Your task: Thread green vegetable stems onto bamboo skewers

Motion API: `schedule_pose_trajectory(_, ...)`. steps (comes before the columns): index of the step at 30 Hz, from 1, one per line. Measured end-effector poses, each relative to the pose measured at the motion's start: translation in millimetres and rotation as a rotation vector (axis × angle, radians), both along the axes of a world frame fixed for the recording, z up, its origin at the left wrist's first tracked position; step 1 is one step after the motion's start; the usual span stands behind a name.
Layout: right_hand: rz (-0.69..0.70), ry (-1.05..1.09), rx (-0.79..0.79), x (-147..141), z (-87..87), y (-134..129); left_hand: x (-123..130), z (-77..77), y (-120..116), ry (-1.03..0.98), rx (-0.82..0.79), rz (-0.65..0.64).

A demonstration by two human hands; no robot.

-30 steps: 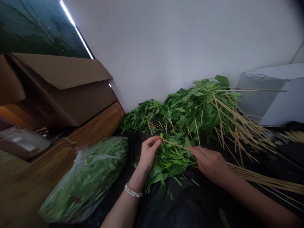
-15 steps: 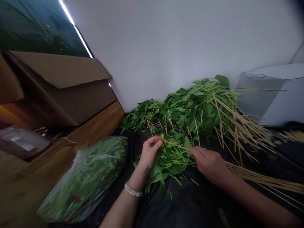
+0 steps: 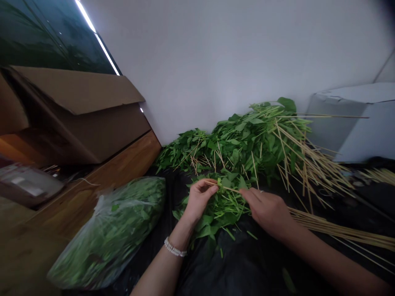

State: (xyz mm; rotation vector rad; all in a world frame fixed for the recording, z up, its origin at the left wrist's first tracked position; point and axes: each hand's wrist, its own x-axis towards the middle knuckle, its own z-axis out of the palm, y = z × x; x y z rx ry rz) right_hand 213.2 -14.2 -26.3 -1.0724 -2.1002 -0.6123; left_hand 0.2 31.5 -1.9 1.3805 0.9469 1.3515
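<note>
My left hand, with a beaded bracelet at the wrist, pinches a short green stem piece on a thin wooden stick. The stick's end passes between the left fingertips. Closed around the same stick farther right is my right hand, which wears a ring. Below both hands lies a loose pile of cut green stems and leaves on black plastic. More sticks lie in a bundle beside and partly behind the right forearm.
A large heap of leafy greens with sticks rests against the wall. At left are a clear bag of leaves, a wooden board and an open cardboard box. A white box stands at right.
My left hand has moved slightly right, closer to my right hand. The green piece is now farther along the stick, whose tip shows past it. My right hand has shifted a little left.
</note>
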Motion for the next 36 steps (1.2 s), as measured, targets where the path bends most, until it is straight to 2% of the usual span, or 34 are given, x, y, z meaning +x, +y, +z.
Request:
schedule_pose_trajectory(3,-0.060,0.036,0.050,10.1,7.5,2.4,-0.7,3.8,-3.7,0.079,0.189,0.159)
schedule_pose_trajectory(5,-0.115,0.104,0.093,19.2,12.0,4.7,0.4,5.1,-9.4,0.235,0.363,0.235)
schedule_pose_trajectory(7,-0.135,0.170,0.109,26.3,14.8,6.5,3.7,4.8,-16.6,0.448,0.530,0.159)
schedule_pose_trajectory(9,-0.128,0.199,0.095,29.0,15.2,7.2,8.3,3.1,-23.0,0.657,0.649,0.000)
schedule_pose_trajectory(11,-0.116,0.188,0.067,27.9,13.7,6.9,12.5,0.6,-27.3,0.837,0.703,-0.111)
schedule_pose_trajectory(13,-0.106,0.166,0.046,25.0,11.7,6.0,15.4,-2.3,-29.2,0.980,0.707,-0.157)
schedule_pose_trajectory(17,-0.088,0.153,0.023,20.5,10.3,3.8,19.0,-7.8,-30.4,1.166,0.674,-0.159)
schedule_pose_trajectory(20,-0.085,0.156,0.009,18.6,11.1,2.3,22.2,-10.3,-32.4,1.211,0.685,-0.135)
schedule_pose_trajectory(24,-0.060,0.164,0.000,17.1,11.7,1.3,24.3,-8.4,-35.7,1.075,0.674,-0.092)
schedule_pose_trajectory(29,-0.053,0.216,-0.014,19.0,12.8,2.6,18.7,3.4,-33.5,0.650,0.609,0.058)
schedule_pose_trajectory(33,-0.063,0.253,-0.026,20.6,13.8,3.3,3.8,11.7,-18.3,0.156,0.358,0.199)
schedule_pose_trajectory(36,-0.043,0.231,-0.021,19.0,12.7,2.4,-10.3,10.7,-1.5,-0.179,0.123,0.244)
